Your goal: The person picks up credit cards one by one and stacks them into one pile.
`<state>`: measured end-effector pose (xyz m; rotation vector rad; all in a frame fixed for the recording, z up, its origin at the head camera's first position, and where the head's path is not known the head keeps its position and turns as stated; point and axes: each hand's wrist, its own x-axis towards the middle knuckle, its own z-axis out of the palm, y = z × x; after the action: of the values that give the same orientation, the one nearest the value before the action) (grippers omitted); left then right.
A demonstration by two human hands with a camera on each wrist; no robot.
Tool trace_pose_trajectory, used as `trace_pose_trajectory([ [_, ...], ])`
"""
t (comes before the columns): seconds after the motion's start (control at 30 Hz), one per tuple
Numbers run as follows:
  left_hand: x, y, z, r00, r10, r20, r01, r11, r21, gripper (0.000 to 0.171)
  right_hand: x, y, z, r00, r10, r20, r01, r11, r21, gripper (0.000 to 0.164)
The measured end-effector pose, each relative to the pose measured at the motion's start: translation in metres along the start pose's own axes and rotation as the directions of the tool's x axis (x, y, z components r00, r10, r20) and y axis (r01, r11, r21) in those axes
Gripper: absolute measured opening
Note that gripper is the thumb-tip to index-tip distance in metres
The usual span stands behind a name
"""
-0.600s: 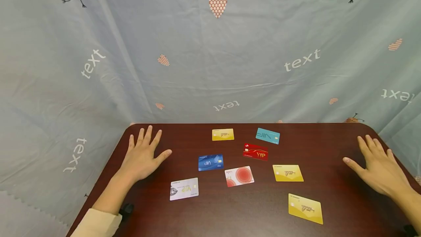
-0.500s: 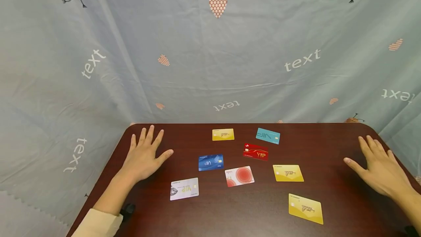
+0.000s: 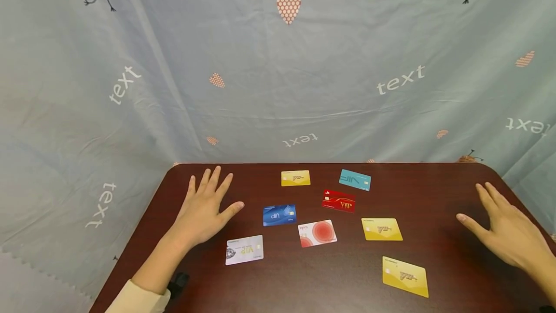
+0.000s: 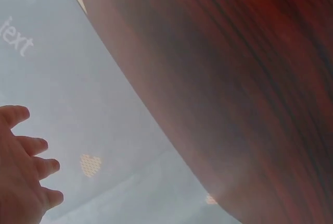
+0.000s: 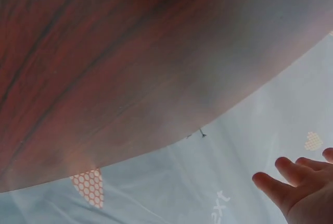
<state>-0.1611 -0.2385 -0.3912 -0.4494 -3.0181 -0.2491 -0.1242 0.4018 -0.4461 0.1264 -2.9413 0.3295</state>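
Over the left part of the table my left hand (image 3: 203, 214) is spread with straight fingers and holds nothing. Nearest to it are a silver-white VIP card (image 3: 244, 250) and a blue VIP card (image 3: 279, 215). At the far right, my right hand (image 3: 506, 231) also has extended fingers and holds nothing. Two yellow cards lie closest to that side, the upper yellow card (image 3: 382, 229) and the front yellow card (image 3: 405, 277). Between the hands lie a white card with red circles (image 3: 317, 234), a red VIP card (image 3: 339, 201), a teal VIP card (image 3: 354, 180) and a back yellow card (image 3: 296, 178).
The dark reddish-brown table (image 3: 304, 279) has rounded back corners. Behind it and along the sides hangs a grey-blue curtain (image 3: 269, 76) printed with hearts, birds and words. A black strap (image 3: 178, 284) shows beside the left wrist.
My left hand has moved right, toward the blue and silver-white cards. My right hand has shifted only slightly, right and down. The cards keep their places on the table.
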Motion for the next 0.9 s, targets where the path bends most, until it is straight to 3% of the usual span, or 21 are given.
trace_pose_trajectory([
  [0.57, 0.003, 0.051, 0.003, 0.982, 0.154, -0.111, -0.156, 0.988, -0.013, 0.083, -0.021, -0.022, -0.003, 1.000, -0.026, 0.007, 0.026, 1.000, 0.018, 0.098],
  [0.9, 0.010, 0.081, 0.013, 0.966, 0.235, -0.108, -0.243, 0.968, -0.064, 0.082, -0.026, -0.029, 0.001, 0.999, 0.019, 0.040, -0.021, 0.999, 0.032, 0.096],
])
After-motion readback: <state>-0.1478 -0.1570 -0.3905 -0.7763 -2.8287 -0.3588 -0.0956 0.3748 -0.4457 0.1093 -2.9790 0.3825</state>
